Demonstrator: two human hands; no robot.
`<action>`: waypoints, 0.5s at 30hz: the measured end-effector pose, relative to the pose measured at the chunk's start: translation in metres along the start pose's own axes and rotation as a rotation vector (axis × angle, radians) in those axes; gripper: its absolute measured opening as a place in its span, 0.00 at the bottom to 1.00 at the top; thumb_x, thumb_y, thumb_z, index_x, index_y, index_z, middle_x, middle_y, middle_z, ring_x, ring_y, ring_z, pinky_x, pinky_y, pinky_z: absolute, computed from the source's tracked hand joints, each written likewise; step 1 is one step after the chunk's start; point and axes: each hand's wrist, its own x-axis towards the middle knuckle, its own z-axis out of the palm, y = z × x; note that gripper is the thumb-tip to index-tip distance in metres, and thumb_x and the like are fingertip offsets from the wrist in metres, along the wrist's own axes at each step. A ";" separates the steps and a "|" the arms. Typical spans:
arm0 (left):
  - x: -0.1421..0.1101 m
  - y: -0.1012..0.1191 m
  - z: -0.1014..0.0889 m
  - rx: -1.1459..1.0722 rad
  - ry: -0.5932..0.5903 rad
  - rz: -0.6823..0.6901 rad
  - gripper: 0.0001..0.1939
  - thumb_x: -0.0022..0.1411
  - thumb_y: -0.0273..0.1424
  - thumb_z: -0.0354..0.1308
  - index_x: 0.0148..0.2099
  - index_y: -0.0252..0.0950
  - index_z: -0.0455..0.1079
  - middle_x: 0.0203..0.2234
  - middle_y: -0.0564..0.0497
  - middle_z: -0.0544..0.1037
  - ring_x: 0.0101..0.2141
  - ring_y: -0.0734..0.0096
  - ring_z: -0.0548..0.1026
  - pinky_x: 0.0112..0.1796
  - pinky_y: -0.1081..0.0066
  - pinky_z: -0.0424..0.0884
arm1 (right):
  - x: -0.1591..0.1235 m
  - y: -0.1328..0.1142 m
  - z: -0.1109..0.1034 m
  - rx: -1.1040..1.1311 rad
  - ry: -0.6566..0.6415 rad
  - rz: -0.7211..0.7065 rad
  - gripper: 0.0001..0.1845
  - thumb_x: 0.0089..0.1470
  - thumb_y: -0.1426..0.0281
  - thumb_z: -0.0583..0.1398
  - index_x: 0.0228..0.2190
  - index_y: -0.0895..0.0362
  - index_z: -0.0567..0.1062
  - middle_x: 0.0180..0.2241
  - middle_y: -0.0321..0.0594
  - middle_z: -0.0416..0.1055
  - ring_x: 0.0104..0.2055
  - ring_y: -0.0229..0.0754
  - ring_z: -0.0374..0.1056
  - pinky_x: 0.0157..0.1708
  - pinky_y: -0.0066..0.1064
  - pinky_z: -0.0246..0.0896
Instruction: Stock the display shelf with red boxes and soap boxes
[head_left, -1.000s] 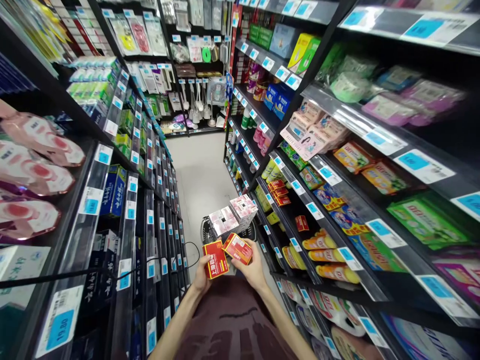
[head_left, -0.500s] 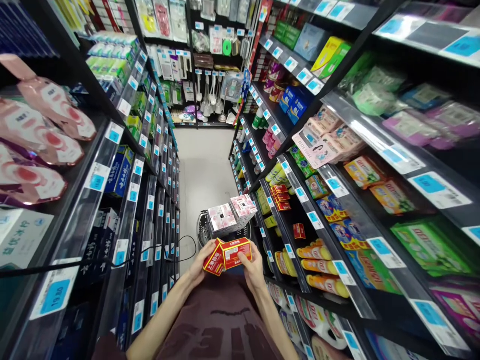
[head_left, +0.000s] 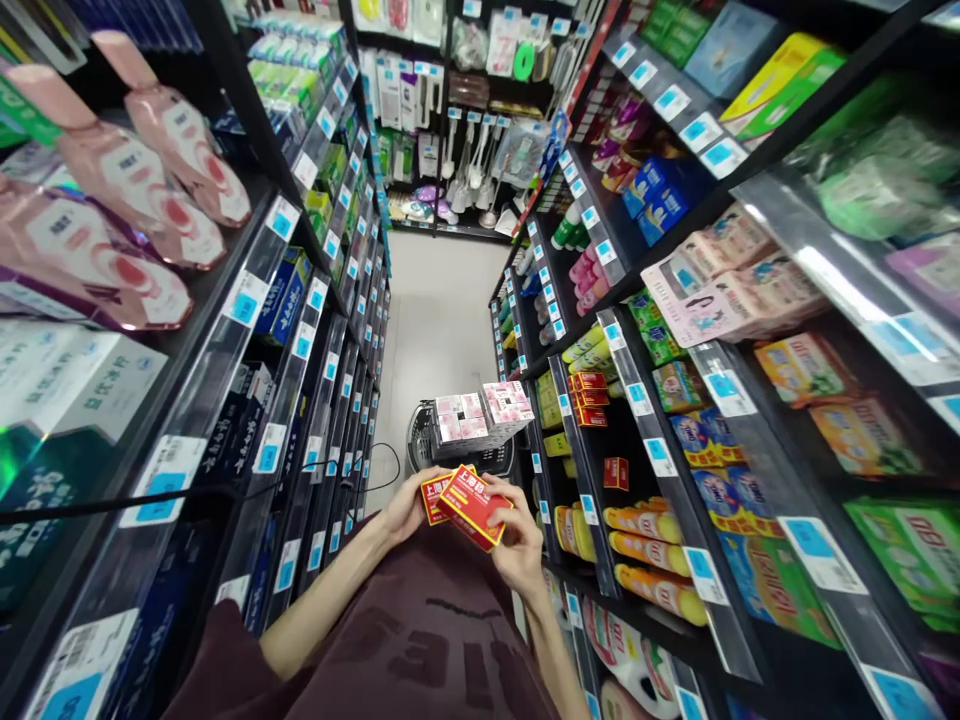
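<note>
My left hand (head_left: 407, 508) is closed on a red and yellow soap box (head_left: 433, 499), held at its left side. My right hand (head_left: 519, 535) grips a second red soap box (head_left: 471, 506), thumb on its face and fingers behind. This second box is tilted, its printed front facing up, and it overlaps part of the first. Both are held close together in front of my body. Beyond them a dark basket (head_left: 417, 440) holds several pink and white boxes (head_left: 461, 418).
Shelves flank the narrow aisle floor (head_left: 427, 310). On the right shelf are a stack of red boxes (head_left: 589, 398), a lone red box (head_left: 616, 473) and orange bottles (head_left: 649, 555). Pink bottles (head_left: 127, 255) stand at left. A black cable (head_left: 187, 492) crosses the left side.
The right-hand soap box has turned from a face with a white label patch to its large-lettered front. The left box has turned too and is now partly covered. The view has swung left.
</note>
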 end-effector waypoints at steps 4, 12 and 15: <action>-0.005 -0.006 -0.003 -0.021 0.034 0.003 0.20 0.57 0.44 0.67 0.40 0.29 0.78 0.34 0.44 0.82 0.35 0.65 0.77 0.40 0.70 0.72 | 0.003 -0.008 -0.009 -0.218 -0.208 -0.102 0.17 0.55 0.83 0.59 0.37 0.49 0.78 0.54 0.42 0.68 0.62 0.53 0.63 0.56 0.52 0.64; -0.023 -0.012 -0.021 0.115 -0.081 0.048 0.29 0.56 0.50 0.67 0.50 0.32 0.71 0.37 0.44 0.79 0.35 0.63 0.76 0.34 0.70 0.69 | -0.003 0.002 -0.005 -0.209 -0.306 -0.077 0.17 0.56 0.83 0.57 0.37 0.50 0.78 0.55 0.43 0.68 0.60 0.50 0.64 0.55 0.47 0.67; -0.028 -0.012 -0.025 0.137 -0.081 0.092 0.31 0.54 0.43 0.71 0.54 0.37 0.64 0.41 0.44 0.78 0.37 0.62 0.77 0.39 0.68 0.69 | -0.009 0.006 -0.002 -0.197 -0.343 -0.062 0.18 0.56 0.84 0.56 0.37 0.50 0.78 0.56 0.43 0.67 0.61 0.50 0.64 0.56 0.48 0.65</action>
